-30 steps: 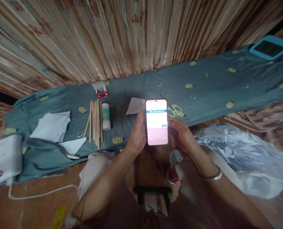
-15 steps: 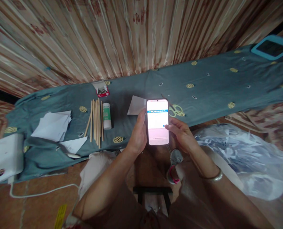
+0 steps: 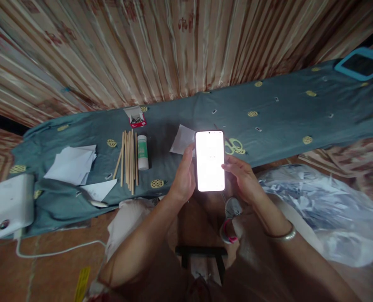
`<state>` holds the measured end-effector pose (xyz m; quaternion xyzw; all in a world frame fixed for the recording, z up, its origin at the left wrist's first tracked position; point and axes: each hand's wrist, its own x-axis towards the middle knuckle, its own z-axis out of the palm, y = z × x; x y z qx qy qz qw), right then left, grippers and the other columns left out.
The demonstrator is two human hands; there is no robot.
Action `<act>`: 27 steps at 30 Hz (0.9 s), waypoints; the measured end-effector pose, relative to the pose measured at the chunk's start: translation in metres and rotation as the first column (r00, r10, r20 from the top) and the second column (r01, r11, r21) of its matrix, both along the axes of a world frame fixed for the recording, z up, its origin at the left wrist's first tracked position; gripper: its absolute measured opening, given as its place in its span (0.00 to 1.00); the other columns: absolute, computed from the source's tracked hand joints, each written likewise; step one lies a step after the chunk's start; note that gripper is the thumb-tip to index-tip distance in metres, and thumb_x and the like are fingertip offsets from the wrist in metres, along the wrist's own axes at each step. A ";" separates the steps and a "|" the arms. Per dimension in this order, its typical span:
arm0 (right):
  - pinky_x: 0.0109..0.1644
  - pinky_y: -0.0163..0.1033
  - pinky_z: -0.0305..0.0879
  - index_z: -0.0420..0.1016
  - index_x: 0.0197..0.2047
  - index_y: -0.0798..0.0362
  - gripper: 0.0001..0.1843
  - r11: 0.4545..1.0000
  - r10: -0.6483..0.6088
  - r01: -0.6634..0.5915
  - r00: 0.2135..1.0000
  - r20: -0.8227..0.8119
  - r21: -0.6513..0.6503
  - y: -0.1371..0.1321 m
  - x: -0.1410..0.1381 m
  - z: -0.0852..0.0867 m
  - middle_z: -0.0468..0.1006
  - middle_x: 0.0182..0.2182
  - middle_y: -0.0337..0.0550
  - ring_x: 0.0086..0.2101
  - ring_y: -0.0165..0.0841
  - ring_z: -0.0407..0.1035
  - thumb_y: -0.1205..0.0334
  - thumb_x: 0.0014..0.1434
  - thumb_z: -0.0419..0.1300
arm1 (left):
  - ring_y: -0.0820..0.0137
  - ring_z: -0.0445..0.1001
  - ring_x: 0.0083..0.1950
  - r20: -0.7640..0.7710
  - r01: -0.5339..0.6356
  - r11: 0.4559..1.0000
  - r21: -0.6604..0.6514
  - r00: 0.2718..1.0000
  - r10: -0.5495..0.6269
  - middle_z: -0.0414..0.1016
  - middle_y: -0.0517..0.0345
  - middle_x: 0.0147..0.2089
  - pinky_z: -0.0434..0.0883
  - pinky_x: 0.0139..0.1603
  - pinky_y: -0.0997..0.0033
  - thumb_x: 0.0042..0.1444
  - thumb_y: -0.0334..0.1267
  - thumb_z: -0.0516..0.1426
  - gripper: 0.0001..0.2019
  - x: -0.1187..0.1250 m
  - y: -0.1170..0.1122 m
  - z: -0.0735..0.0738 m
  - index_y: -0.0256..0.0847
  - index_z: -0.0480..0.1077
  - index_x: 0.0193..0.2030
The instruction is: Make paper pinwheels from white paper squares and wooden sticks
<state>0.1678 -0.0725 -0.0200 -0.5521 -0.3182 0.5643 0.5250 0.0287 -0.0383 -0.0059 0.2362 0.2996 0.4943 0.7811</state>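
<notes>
A smartphone [image 3: 210, 160] with a bright white screen is held upright above my lap. My left hand [image 3: 183, 176] is closed round its left edge. My right hand [image 3: 243, 178] is curled against its right edge, with the thumb at the screen's side. A metal bangle [image 3: 282, 236] sits on my right wrist. Beyond the phone, on the grey-blue cloth [image 3: 283, 113], lie yellow-handled scissors [image 3: 233, 147] and a white paper piece [image 3: 182, 139].
On the cloth lie several wooden sticks [image 3: 129, 158], a white glue tube [image 3: 142, 152], a small red box of staples [image 3: 136, 118], a stack of white papers [image 3: 71, 164], a white device with a cable [image 3: 11, 205] and a blue-framed tablet [image 3: 361, 63]. A plastic bag of paper scraps [image 3: 318, 205] lies right.
The phone screen went from a page with a blue bar to plain bright white. My right thumb touched the screen, then drew back to its edge. The view shifted slightly.
</notes>
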 end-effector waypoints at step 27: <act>0.39 0.40 0.67 0.74 0.27 0.48 0.05 1.000 0.011 -0.011 1.000 0.028 0.014 0.000 -0.001 0.000 0.78 0.26 0.34 0.31 0.34 0.72 0.59 0.44 0.63 | 0.56 0.67 0.64 0.007 0.000 0.999 -0.035 1.000 0.001 0.74 0.54 0.57 0.64 0.63 0.52 0.63 0.52 0.52 0.20 0.001 0.000 0.002 0.44 0.69 0.54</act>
